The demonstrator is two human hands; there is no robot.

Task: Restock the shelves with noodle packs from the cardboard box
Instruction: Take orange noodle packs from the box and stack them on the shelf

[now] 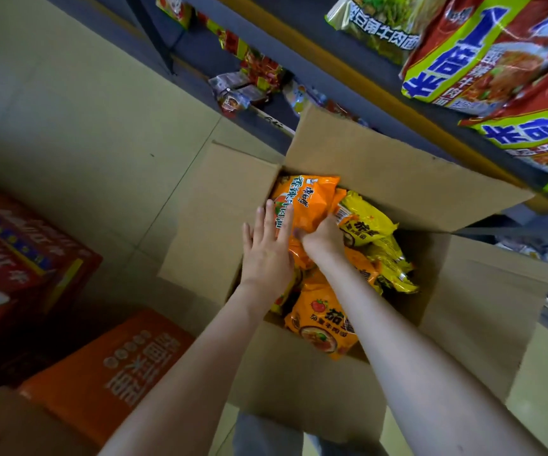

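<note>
My right hand (323,236) gripped the glossy orange noodle pack (312,199) in the brown cardboard box (381,179). My left hand (267,248) lay flat against it, fingers straight.

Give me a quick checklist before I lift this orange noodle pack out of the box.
1. Right hand grips the orange pack: ok, fingers curled on its edge.
2. Left hand steadies the pack: ok, it lies flat with straight fingers.
3. Cardboard box flaps folded open: ok.
4. Yellow pack free of the orange one: cannot tell, they touch.
5. Matching spot free on the shelf: cannot tell.
</note>
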